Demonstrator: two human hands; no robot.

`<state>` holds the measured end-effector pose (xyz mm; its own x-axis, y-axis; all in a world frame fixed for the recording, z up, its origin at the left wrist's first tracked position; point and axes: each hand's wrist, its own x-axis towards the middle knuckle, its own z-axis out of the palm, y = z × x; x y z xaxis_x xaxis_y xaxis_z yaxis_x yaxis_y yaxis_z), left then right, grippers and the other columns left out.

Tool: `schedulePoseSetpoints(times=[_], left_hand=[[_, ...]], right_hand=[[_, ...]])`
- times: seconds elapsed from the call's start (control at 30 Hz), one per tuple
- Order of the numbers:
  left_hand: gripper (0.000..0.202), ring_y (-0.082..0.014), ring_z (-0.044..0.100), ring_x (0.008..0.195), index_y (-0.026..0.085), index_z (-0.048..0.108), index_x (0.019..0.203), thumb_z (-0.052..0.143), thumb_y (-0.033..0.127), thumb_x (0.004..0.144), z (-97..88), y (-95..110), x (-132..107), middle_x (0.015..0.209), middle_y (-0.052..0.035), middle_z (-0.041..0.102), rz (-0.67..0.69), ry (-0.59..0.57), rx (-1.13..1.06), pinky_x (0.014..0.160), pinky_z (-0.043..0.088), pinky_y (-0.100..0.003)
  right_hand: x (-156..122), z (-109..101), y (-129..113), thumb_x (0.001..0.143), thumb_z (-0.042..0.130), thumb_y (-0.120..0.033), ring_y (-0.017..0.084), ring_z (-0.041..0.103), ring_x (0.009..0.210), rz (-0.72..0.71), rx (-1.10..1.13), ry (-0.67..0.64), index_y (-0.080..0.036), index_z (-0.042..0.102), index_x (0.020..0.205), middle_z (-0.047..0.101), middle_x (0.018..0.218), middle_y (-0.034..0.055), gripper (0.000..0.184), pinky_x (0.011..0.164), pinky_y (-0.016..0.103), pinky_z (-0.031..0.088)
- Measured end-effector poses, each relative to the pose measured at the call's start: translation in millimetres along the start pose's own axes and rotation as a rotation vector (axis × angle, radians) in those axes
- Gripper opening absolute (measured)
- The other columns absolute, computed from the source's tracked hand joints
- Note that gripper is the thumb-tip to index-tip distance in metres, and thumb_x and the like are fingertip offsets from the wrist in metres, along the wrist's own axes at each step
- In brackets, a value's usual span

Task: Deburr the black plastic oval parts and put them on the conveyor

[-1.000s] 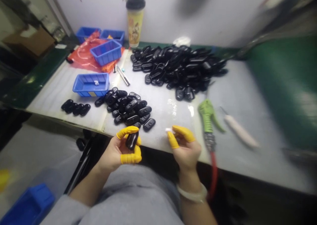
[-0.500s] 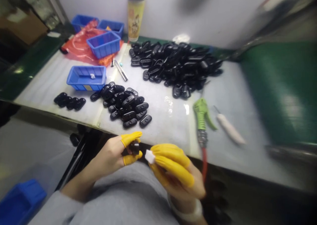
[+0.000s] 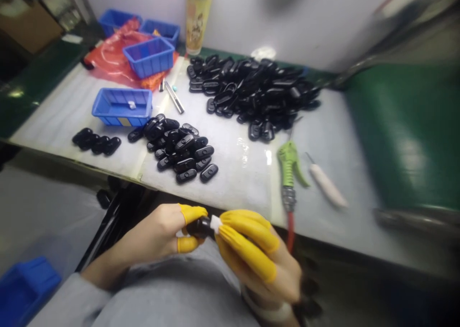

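Observation:
My left hand (image 3: 160, 233), with yellow finger cots, pinches a small black oval plastic part (image 3: 200, 227) below the table's front edge, over my lap. My right hand (image 3: 257, 257), also in yellow cots, pinches a small white piece (image 3: 214, 223) and presses it against the end of the black part. On the table just beyond lies a small heap of the same black parts (image 3: 178, 147). A far bigger heap of black parts (image 3: 251, 89) lies at the back.
A blue tray (image 3: 122, 106) holds a small white bit, with a short row of black parts (image 3: 94, 141) to its left. More blue trays (image 3: 149, 56) sit on a red bag. A green air gun (image 3: 289, 166), a white-handled tool (image 3: 327, 185) and a yellow cup (image 3: 197, 15) are on the table.
Both hands dropped from the table edge toward my lap. My right hand brought the white piece leftward until it met the black part held in my left hand.

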<state>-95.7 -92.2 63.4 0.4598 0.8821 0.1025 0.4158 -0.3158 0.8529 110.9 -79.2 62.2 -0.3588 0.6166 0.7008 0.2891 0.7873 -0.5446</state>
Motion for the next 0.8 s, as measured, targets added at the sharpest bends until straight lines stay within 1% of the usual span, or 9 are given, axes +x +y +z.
schedulePoseSetpoints(times=[0.03, 0.13, 0.27, 0.3, 0.4, 0.53, 0.67, 0.7, 0.8], left_hand=[[0.020, -0.0117, 0.060, 0.071, 0.019, 0.062, 0.106, 0.062, 0.016, 0.086, -0.1, 0.2, 0.1, 0.082, -0.0003, 0.065, -0.018, -0.008, -0.009, 0.067, 0.049, -0.021], [0.017, -0.0110, 0.059, 0.069, 0.019, 0.063, 0.101, 0.062, 0.014, 0.084, -0.3, 0.7, 0.4, 0.081, 0.0001, 0.064, -0.035, -0.036, -0.045, 0.066, 0.048, -0.020], [0.016, -0.0097, 0.057, 0.066, 0.018, 0.063, 0.098, 0.062, 0.013, 0.083, 1.7, 1.4, 0.1, 0.078, 0.0016, 0.062, -0.066, -0.060, -0.088, 0.064, 0.046, -0.019], [0.017, -0.0098, 0.057, 0.066, 0.019, 0.063, 0.099, 0.063, 0.014, 0.083, 2.5, 1.3, -0.1, 0.077, 0.0015, 0.062, -0.066, -0.056, -0.084, 0.063, 0.046, -0.019], [0.016, -0.0100, 0.057, 0.066, 0.018, 0.063, 0.098, 0.062, 0.015, 0.083, 4.5, 0.3, -0.6, 0.077, 0.0012, 0.062, -0.052, -0.039, -0.068, 0.062, 0.046, -0.019], [0.015, -0.0087, 0.055, 0.063, 0.018, 0.063, 0.098, 0.063, 0.015, 0.083, 4.0, -0.2, -0.2, 0.075, 0.0023, 0.060, -0.099, -0.074, -0.117, 0.061, 0.044, -0.018], [0.012, -0.0089, 0.054, 0.063, 0.017, 0.063, 0.095, 0.063, 0.017, 0.083, 2.2, 0.6, 1.1, 0.076, 0.0014, 0.061, -0.111, -0.093, -0.140, 0.060, 0.044, -0.018], [0.010, -0.0087, 0.054, 0.062, 0.017, 0.063, 0.093, 0.063, 0.017, 0.083, 2.0, 0.5, 1.5, 0.075, 0.0015, 0.060, -0.115, -0.098, -0.147, 0.059, 0.044, -0.018], [0.010, -0.0082, 0.052, 0.060, 0.016, 0.064, 0.093, 0.062, 0.016, 0.083, 2.2, -0.7, 2.9, 0.073, 0.0019, 0.059, -0.140, -0.109, -0.172, 0.057, 0.043, -0.018]], right_hand=[[-0.1, 0.7, -0.2, 0.080, 0.067, 0.001, 0.020, 0.067, 0.088, 0.010, 0.011, 0.015, -0.017, 0.066, 0.107, 0.066, 0.095, 0.0052, 0.032, 0.068, 0.036, 0.063], [-1.3, 3.2, -1.2, 0.076, 0.069, 0.003, 0.021, 0.067, 0.090, 0.045, 0.039, -0.024, -0.017, 0.066, 0.107, 0.067, 0.095, 0.0045, 0.037, 0.070, 0.037, 0.064], [-2.8, 5.3, -0.8, 0.074, 0.069, 0.004, 0.022, 0.068, 0.087, 0.044, 0.015, 0.093, -0.016, 0.068, 0.108, 0.067, 0.095, 0.0057, 0.039, 0.068, 0.039, 0.063], [-3.1, 5.5, -0.6, 0.073, 0.070, 0.004, 0.022, 0.068, 0.086, 0.039, 0.028, 0.097, -0.016, 0.068, 0.106, 0.067, 0.094, 0.0054, 0.038, 0.067, 0.038, 0.063], [-3.4, 5.9, 0.2, 0.073, 0.070, 0.006, 0.020, 0.068, 0.085, 0.037, 0.072, 0.029, -0.015, 0.068, 0.102, 0.068, 0.093, 0.0044, 0.036, 0.066, 0.035, 0.063], [-2.8, 5.0, 1.4, 0.076, 0.069, 0.004, 0.021, 0.067, 0.086, 0.063, 0.024, 0.088, -0.015, 0.067, 0.104, 0.067, 0.094, 0.0058, 0.034, 0.068, 0.037, 0.063], [-3.2, 4.1, 1.4, 0.078, 0.069, 0.000, 0.021, 0.069, 0.085, 0.030, 0.102, 0.009, -0.017, 0.067, 0.106, 0.069, 0.092, 0.0045, 0.033, 0.067, 0.037, 0.064], [-3.4, 5.2, 1.4, 0.077, 0.069, 0.000, 0.022, 0.068, 0.086, 0.030, 0.105, 0.014, -0.017, 0.067, 0.107, 0.069, 0.092, 0.0050, 0.034, 0.067, 0.038, 0.064], [-3.5, 10.9, 2.3, 0.076, 0.069, 0.003, 0.022, 0.068, 0.086, 0.078, 0.057, 0.126, -0.016, 0.067, 0.108, 0.068, 0.094, 0.0069, 0.037, 0.067, 0.038, 0.063]])
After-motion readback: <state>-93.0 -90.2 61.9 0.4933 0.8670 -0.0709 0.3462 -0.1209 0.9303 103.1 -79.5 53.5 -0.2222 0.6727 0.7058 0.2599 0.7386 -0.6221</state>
